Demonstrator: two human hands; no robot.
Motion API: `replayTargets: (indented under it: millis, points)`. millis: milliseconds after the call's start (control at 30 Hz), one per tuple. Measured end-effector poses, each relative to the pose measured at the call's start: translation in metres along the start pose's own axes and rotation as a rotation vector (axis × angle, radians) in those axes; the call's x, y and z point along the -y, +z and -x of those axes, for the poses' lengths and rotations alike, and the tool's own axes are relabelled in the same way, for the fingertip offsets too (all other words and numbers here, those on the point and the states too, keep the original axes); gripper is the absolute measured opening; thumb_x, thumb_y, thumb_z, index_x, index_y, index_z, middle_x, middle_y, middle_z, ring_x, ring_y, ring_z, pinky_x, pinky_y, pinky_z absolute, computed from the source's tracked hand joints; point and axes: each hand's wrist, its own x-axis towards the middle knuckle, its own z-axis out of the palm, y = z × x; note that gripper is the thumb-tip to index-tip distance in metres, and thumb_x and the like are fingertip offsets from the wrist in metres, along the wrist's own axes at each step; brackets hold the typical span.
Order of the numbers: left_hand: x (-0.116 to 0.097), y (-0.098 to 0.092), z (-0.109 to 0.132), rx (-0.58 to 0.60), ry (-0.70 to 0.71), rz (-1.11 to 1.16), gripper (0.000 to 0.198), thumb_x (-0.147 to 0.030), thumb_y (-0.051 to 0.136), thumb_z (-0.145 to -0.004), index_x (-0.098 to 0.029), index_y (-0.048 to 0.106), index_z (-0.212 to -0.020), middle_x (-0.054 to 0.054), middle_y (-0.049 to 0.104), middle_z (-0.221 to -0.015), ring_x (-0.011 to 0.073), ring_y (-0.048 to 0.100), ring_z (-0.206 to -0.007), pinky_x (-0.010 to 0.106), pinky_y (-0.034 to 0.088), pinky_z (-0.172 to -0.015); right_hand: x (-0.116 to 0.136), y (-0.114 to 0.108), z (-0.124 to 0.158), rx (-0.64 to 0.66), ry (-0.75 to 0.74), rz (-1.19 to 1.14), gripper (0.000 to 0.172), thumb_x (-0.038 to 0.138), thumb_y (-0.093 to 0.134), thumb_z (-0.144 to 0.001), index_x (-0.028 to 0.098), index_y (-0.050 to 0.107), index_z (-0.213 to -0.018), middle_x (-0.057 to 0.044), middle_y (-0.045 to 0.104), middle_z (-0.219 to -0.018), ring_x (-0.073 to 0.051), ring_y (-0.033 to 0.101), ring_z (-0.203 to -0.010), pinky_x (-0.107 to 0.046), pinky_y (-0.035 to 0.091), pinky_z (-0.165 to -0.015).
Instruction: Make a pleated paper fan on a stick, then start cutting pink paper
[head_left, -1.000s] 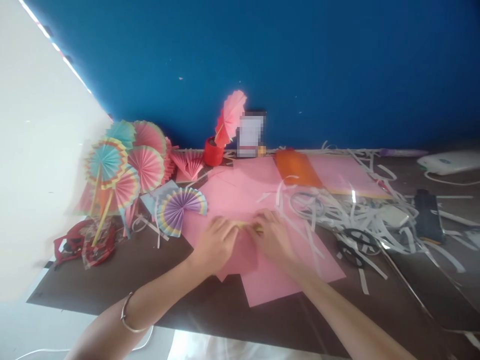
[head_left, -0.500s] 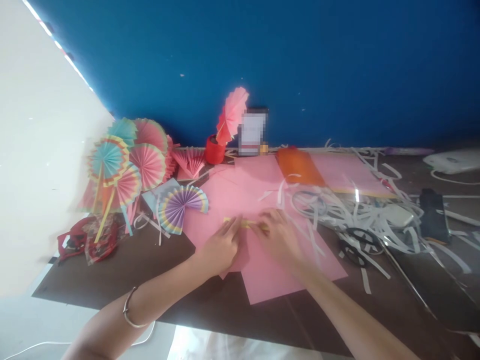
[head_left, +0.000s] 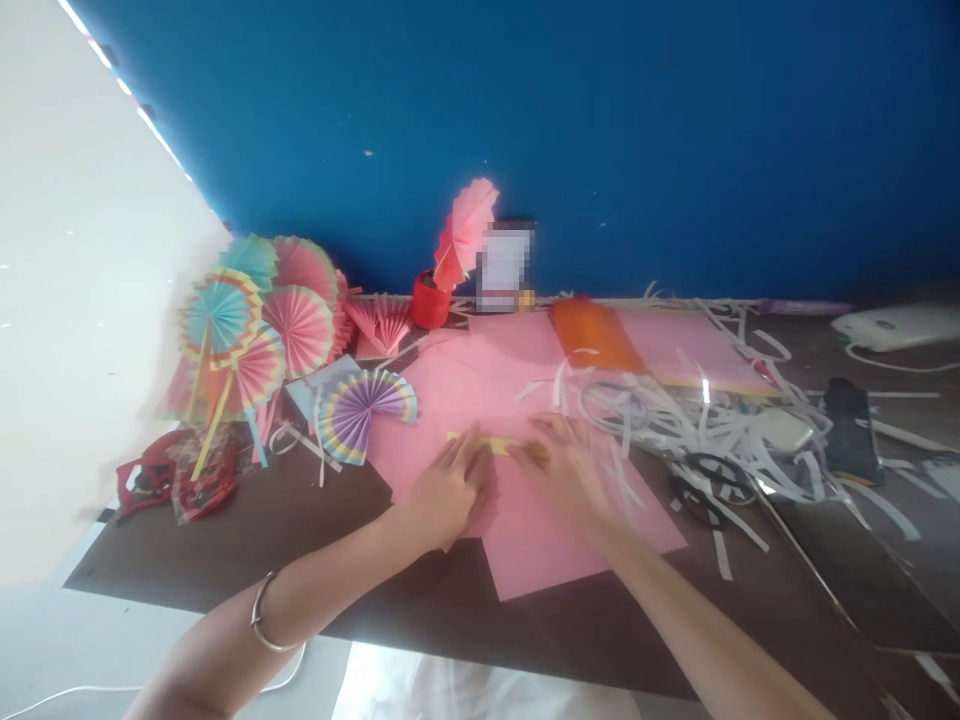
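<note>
My left hand (head_left: 446, 490) and my right hand (head_left: 566, 470) rest side by side on a pink paper sheet (head_left: 525, 540) lying on the dark table (head_left: 225, 540). Between their fingertips lies a thin yellow strip (head_left: 491, 443), pressed down at both ends by pinched fingers. A metal bangle (head_left: 266, 625) circles my left wrist. A folded purple and rainbow paper fan (head_left: 360, 405) lies just left of the sheet.
Several pleated paper fans on sticks (head_left: 240, 320) stand at the left. A red tape roll (head_left: 429, 300) holding a pink fan sits by the blue wall. White paper strips (head_left: 712, 420), scissors (head_left: 701, 485), orange paper (head_left: 592, 335) and a black phone (head_left: 851, 430) clutter the right.
My hands have slid slightly apart along the yellow strip, showing more of its left end. The view has shifted a little.
</note>
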Motion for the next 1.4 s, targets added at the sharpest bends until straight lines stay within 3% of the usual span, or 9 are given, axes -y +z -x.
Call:
replayTargets:
  millis: [167, 300, 400, 800, 1133, 1400]
  points:
    - [0.0, 0.003, 0.001, 0.01, 0.016, -0.009, 0.056, -0.021, 0.064, -0.072, -0.002, 0.043, -0.121, 0.027, 0.028, -0.141, 0.0366, 0.014, -0.135, 0.048, 0.031, -0.105, 0.0, -0.001, 0.001, 0.028, 0.005, 0.063, 0.03, 0.04, 0.046, -0.083, 0.021, 0.06, -0.065, -0.007, 0.056, -0.106, -0.027, 0.046, -0.102, -0.043, 0.032, -0.086]
    - [-0.002, 0.01, 0.0, -0.143, -0.092, 0.031, 0.051, -0.036, 0.045, -0.087, -0.011, 0.036, -0.13, 0.024, 0.02, -0.145, 0.0324, 0.039, -0.126, 0.045, 0.037, -0.1, 0.004, -0.003, 0.003, 0.023, 0.017, 0.107, 0.03, 0.04, 0.046, -0.084, 0.021, 0.061, -0.065, -0.009, 0.056, -0.108, -0.029, 0.043, -0.105, -0.044, 0.03, -0.085]
    - [-0.003, 0.014, 0.0, -0.205, -0.114, 0.036, 0.049, -0.041, 0.039, -0.089, -0.015, 0.038, -0.13, 0.022, 0.016, -0.147, 0.0313, 0.047, -0.12, 0.045, 0.039, -0.097, 0.002, -0.007, 0.004, 0.017, 0.05, 0.103, 0.032, 0.042, 0.046, -0.083, 0.022, 0.06, -0.063, -0.008, 0.056, -0.11, -0.029, 0.043, -0.107, -0.046, 0.03, -0.086]
    - [-0.004, 0.015, 0.0, -0.217, -0.125, -0.005, 0.045, -0.037, 0.038, -0.09, -0.014, 0.04, -0.128, 0.024, 0.025, -0.143, 0.0314, 0.046, -0.12, 0.044, 0.04, -0.096, -0.007, -0.013, 0.003, 0.032, 0.068, 0.087, 0.038, 0.048, 0.045, -0.082, 0.022, 0.06, -0.059, -0.006, 0.054, -0.112, -0.029, 0.042, -0.109, -0.049, 0.031, -0.089]
    - [-0.005, 0.018, 0.002, -0.244, -0.154, -0.029, 0.044, -0.035, 0.038, -0.09, -0.014, 0.04, -0.129, 0.023, 0.025, -0.144, 0.0308, 0.047, -0.12, 0.042, 0.04, -0.095, -0.009, -0.011, 0.001, 0.02, 0.044, 0.142, 0.037, 0.045, 0.043, -0.084, 0.021, 0.062, -0.063, -0.007, 0.055, -0.112, -0.029, 0.04, -0.11, -0.048, 0.029, -0.089]
    - [-0.005, 0.014, 0.006, -0.242, -0.175, -0.08, 0.045, -0.036, 0.037, -0.09, -0.015, 0.04, -0.13, 0.02, 0.022, -0.146, 0.029, 0.052, -0.115, 0.041, 0.043, -0.092, -0.026, -0.012, -0.003, 0.041, 0.009, 0.153, 0.036, 0.043, 0.043, -0.084, 0.021, 0.061, -0.062, -0.006, 0.055, -0.114, -0.029, 0.039, -0.111, -0.046, 0.031, -0.087]
